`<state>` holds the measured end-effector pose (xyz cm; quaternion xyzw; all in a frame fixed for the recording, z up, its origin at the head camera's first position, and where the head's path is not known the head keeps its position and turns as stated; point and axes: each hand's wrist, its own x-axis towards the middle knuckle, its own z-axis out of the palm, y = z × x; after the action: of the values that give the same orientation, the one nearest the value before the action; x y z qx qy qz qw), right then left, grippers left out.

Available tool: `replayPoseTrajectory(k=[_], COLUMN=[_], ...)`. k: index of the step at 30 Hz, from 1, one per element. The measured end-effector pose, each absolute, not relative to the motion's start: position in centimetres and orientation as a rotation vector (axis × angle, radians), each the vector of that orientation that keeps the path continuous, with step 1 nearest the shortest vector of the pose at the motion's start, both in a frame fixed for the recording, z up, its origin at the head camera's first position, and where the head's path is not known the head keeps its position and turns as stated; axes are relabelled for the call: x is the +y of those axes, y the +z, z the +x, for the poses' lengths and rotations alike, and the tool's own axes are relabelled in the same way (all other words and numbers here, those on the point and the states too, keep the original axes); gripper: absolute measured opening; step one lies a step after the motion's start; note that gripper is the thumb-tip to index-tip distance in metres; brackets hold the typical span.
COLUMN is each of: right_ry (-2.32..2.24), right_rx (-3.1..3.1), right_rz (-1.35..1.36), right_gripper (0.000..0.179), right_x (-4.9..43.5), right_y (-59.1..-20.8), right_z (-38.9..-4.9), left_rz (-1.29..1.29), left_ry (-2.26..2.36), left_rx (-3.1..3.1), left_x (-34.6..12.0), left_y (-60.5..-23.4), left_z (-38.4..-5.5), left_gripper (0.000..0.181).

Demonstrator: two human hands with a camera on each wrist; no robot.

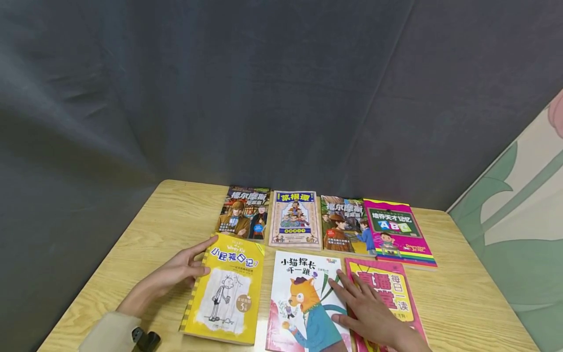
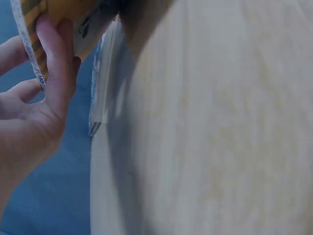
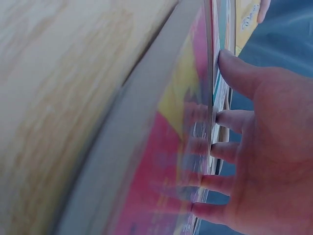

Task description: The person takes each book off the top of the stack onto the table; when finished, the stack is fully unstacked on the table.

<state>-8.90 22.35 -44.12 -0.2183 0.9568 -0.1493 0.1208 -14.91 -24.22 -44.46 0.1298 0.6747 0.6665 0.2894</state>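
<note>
My left hand point(image 1: 178, 271) grips the left edge of a yellow paperback book point(image 1: 226, 293), with the thumb on its front cover. The left wrist view shows that same yellow book point(image 2: 78, 22) tilted above the table, between the thumb and the fingers. My right hand point(image 1: 367, 310) lies with fingers spread, its fingertips resting on a white picture book point(image 1: 303, 303) with an orange cat and on the pink book point(image 1: 406, 298) beside it. In the right wrist view the fingertips of the right hand point(image 3: 274, 152) touch the glossy covers from above.
Behind them is a row of books: a dark detective book point(image 1: 242, 212), a blue-bordered book point(image 1: 294, 220), another detective book point(image 1: 347, 227) and a magenta book point(image 1: 400, 232). The wooden table point(image 1: 132, 234) ends at a dark curtain point(image 1: 264, 98). A floral panel point(image 1: 523, 205) stands right.
</note>
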Motion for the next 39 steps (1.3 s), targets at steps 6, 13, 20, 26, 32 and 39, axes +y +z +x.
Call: replayPoseTrajectory(k=[6,13,20,26,32,39], right_ry=[-0.428,-0.433,-0.433,-0.431,-0.433,-0.422], right_rx=[2.800,2.806,2.793,2.796,2.812,2.806], right_rz=[-0.634,-0.633,-0.601,-0.599,-0.606,-0.593], right_gripper=[0.075,0.075,0.076,0.076,0.074,0.076], right_x=[22.4,22.3,22.3,22.2,22.2,22.3], right_y=[-44.1,-44.3,-44.2,-44.2,-44.2,-44.3], right_z=[-8.9,-8.9,-8.9,-8.9,-8.9,-8.9], left_rz=[0.342,0.324,0.300,0.337,0.341,0.294], left_ry=[1.725,1.659,1.591,1.515,1.459,1.293], left_rx=[1.850,1.956,2.028,2.089,2.141,2.352], left_x=[-23.8,-23.2,-22.7,-22.5,-22.2,-20.8], left_y=[-45.1,-45.3,-45.6,-45.4,-45.0,-44.3], left_z=[-15.0,-15.1,-15.5,-15.7,-15.7,-15.0], left_gripper=[0.083,0.081,0.080,0.078,0.076,0.072])
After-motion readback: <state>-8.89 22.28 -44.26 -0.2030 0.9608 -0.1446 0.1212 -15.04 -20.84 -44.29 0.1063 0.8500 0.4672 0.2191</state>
